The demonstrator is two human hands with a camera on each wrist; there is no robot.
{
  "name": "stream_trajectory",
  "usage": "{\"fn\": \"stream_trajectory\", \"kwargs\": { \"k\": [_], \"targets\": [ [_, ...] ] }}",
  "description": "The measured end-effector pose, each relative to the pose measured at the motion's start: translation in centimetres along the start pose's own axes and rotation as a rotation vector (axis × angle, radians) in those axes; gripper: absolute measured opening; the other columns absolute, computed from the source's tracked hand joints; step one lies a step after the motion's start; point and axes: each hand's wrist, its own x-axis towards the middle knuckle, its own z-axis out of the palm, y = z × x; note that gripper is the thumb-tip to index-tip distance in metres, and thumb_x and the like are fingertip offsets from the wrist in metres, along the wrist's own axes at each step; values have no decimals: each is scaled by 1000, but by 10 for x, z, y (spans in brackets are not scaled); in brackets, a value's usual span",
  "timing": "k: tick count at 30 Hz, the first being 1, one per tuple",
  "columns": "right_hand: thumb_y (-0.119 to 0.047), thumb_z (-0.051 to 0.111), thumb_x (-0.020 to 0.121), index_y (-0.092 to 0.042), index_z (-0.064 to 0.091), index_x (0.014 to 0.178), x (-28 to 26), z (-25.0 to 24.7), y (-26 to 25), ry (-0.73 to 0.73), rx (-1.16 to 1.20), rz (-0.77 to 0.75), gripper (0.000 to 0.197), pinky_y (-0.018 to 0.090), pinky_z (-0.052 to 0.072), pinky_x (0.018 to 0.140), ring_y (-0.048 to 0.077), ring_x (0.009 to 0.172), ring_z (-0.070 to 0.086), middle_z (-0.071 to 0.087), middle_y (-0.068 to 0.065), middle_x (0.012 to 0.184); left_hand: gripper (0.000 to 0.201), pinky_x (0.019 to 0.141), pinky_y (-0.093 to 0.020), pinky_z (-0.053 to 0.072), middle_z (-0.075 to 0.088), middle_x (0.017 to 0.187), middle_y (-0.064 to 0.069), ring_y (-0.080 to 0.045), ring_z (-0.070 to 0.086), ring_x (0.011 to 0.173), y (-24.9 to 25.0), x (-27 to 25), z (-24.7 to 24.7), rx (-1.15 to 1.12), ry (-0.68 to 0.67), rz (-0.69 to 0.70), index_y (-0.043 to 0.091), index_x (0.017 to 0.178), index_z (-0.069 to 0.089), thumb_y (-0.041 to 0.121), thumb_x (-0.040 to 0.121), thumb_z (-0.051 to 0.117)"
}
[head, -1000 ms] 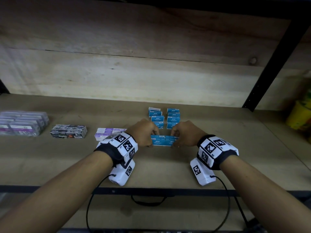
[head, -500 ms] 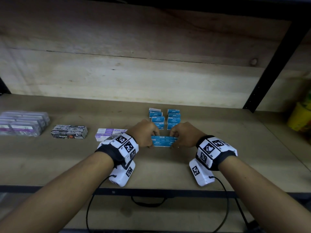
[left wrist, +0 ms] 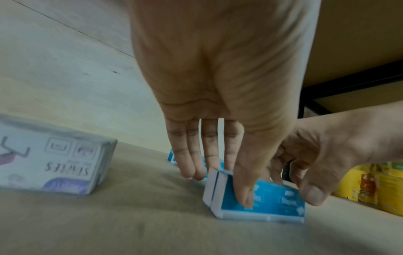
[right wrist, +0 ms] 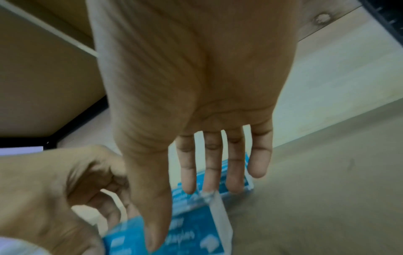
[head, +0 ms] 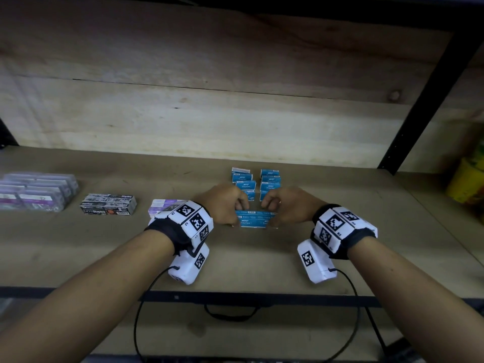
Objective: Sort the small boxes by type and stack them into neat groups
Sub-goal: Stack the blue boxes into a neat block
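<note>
Two blue staple boxes [head: 255, 220] lie end to end at the middle of the shelf, tipped up on their front edge in the left wrist view [left wrist: 277, 200]. My left hand [head: 237, 208] pinches their left end, thumb on the front face and fingers behind. My right hand [head: 272, 208] pinches the right end the same way, its thumb on the blue face [right wrist: 189, 236]. Just behind the hands stand two short rows of matching blue boxes [head: 269, 182].
To the left sit a white-and-purple box [head: 162, 205], a black staple box [head: 108, 204] and clear purple packs [head: 36, 191]. A yellow container [head: 463, 182] stands far right beyond a black upright post [head: 419, 100]. The shelf's front edge [head: 248, 297] lies under my wrists.
</note>
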Motion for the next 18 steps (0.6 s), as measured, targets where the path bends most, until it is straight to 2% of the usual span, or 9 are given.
{"fn": "stream_trajectory", "kwargs": {
  "k": [4,6,9,11,15,18],
  "targets": [
    [-34,81,69,-29,63,104,-1,-20,10,5,191,51,39,20,43,69,4,84,60,64,-14,94,38,87,-31,54,66,90,12,-9,65,87,-2,4,-17,-110,19,-15,25,104,68,30,69,82],
    [-34,78,74,-26,65,104,1,-26,15,66,237,63,34,22,44,72,6,87,61,65,-13,93,31,88,-30,54,66,87,15,-8,66,85,-4,7,-26,-172,55,-28,29,98,68,35,70,81],
    [-27,73,80,-20,66,104,6,-27,23,181,229,80,26,26,47,83,12,94,60,65,-8,96,20,93,-32,53,69,91,8,-9,66,88,-4,15,-34,-232,95,-52,25,95,70,30,77,77],
    [-25,73,81,-20,65,104,10,-24,26,222,198,89,25,24,45,80,12,93,59,63,-6,98,18,93,-31,53,69,94,5,-9,65,90,-4,22,-35,-202,125,-56,22,98,70,23,81,73],
    [-25,72,82,-21,63,108,21,-16,29,230,138,96,28,21,38,76,9,90,54,60,-7,101,22,90,-24,49,69,102,1,-13,64,93,-5,35,-29,-95,116,-74,18,104,69,17,83,72],
    [-24,72,82,-20,62,112,30,-12,32,186,108,93,32,21,40,79,10,91,55,63,-3,108,26,92,-26,50,66,100,1,-15,64,94,-8,42,-23,-45,70,-98,16,108,68,15,83,71]
  ]
}}
